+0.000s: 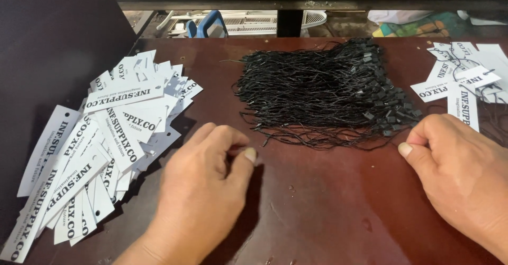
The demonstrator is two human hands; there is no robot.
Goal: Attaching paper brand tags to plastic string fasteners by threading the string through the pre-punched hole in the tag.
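Note:
My left hand (pixel 203 188) rests on the dark red table (pixel 317 207), fingers curled and thumb against forefinger, with nothing visible in it. It lies just right of a fanned pile of white paper tags (pixel 100 143) with black print. My right hand (pixel 463 175) sits at the right, fingertips pinched at the lower right edge of a bundle of black strings with plastic ends (pixel 328 93). Whether it grips a string cannot be told.
A smaller heap of white tags with black strings (pixel 465 82) lies at the far right. A dark panel (pixel 47 42) stands at the left. A metal bar (pixel 307 0) runs along the table's far edge, with clutter on the floor beyond.

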